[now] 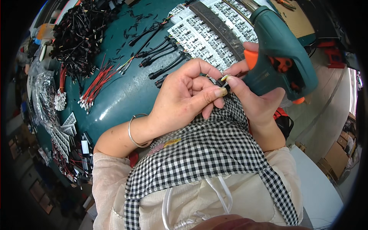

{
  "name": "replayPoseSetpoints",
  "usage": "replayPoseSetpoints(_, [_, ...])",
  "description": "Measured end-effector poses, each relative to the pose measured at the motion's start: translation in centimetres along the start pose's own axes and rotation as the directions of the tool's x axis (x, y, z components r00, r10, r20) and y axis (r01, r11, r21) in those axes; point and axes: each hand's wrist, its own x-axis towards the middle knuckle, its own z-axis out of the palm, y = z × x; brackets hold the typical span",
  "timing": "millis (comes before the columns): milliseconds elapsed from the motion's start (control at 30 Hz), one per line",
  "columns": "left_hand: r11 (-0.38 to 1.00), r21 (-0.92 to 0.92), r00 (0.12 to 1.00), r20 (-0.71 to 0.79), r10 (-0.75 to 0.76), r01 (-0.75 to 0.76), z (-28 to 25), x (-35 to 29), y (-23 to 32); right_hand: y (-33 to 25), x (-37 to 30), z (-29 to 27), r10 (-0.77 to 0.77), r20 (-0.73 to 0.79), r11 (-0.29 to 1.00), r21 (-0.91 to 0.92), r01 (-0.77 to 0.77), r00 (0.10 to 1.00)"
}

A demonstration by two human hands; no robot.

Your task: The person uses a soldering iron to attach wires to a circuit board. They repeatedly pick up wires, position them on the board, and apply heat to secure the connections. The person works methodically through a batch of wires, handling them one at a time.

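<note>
My left hand [180, 96] is in front of my apron, its thumb and fingers closed in a pinch around a dark cable end [219, 82], mostly hidden by the fingers. Fingertip to fingertip with it, my right hand [249, 96] pinches thin yellow-green and white wires [225, 78]. Their exact join is too small to make out. Just beyond my right hand stands a dark green pistol-shaped power tool [276, 46] with orange parts, overlapping the fingers in the picture. Several black cables with round connectors [155, 74] lie on the table, left of the hands.
White boards with rows of small electronic parts [203, 34] lie ahead, a dark bar [218, 25] across them. Red wires with white plugs [96, 84] and a heap of black cables [78, 42] cover the green table's [122, 96] left. Cardboard boxes [337, 155] stand far right.
</note>
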Motion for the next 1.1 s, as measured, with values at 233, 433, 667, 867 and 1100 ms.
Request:
replayPoseSetpoints(233, [0.999, -0.004, 0.999, -0.024, 0.04, -0.04, 0.0, 0.0, -0.1, 0.2, 0.0, -0.5, -0.028, 0.042, 0.993, -0.111, 0.033, 0.999])
replayPoseSetpoints(433, [0.984, 0.013, 0.981, -0.086, 0.176, -0.176, -0.1, 0.1, -1.3, 0.3, -0.2, -0.4, -0.055, 0.117, 0.993, -0.098, 0.067, 0.992])
replayPoseSetpoints(667, [0.852, 0.461, 0.927, -0.141, 0.346, -0.248, 0.3, 0.0, -1.2, -0.5, -0.4, 0.3, 0.105, 0.06, 0.99, 0.083, -0.11, 0.993])
replayPoseSetpoints(867, [0.776, 0.563, 0.897, -0.132, 0.423, -0.283, 0.2, 0.2, -1.6, 0.0, -0.6, 0.5, 0.097, 0.029, 0.993, 0.063, -0.099, 0.995])
replayPoseSetpoints(1100, [0.771, 0.573, 0.927, -0.049, 0.371, -0.278, -0.2, 0.4, -1.3, 0.3, -0.7, 0.7, 0.097, -0.037, 0.992, 0.08, -0.093, 0.995])
